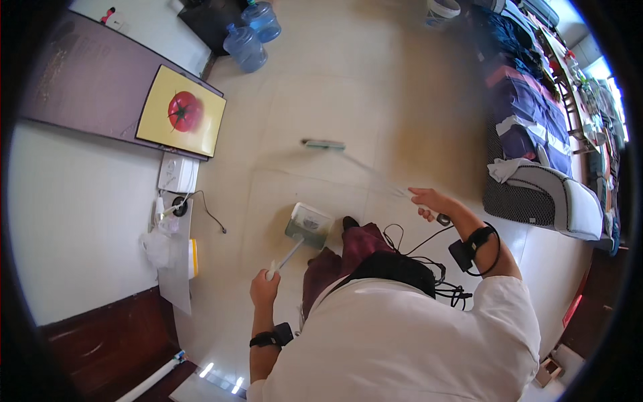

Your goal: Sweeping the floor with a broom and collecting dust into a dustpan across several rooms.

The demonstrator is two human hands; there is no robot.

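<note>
My left hand [264, 286] is closed around the upper end of a long-handled dustpan. The dustpan's white and grey pan [310, 224] is on the tiled floor just in front of my feet, and some debris seems to lie in it. Out to the right, my right hand [431, 202] grips the pale handle of a broom, with the index finger stretched along it. The broom head [324, 144] is farther forward, at floor level, apart from the dustpan. Its bristles are hard to make out.
Two blue water jugs [246, 48] stand at the far left beside a dark cabinet [211, 22]. A purplish cabinet with a tomato picture [183, 110] lines the left wall. A cable [206, 206] trails on the floor. A grey sofa [542, 196] with cloths is right; a bucket [442, 11] is far ahead.
</note>
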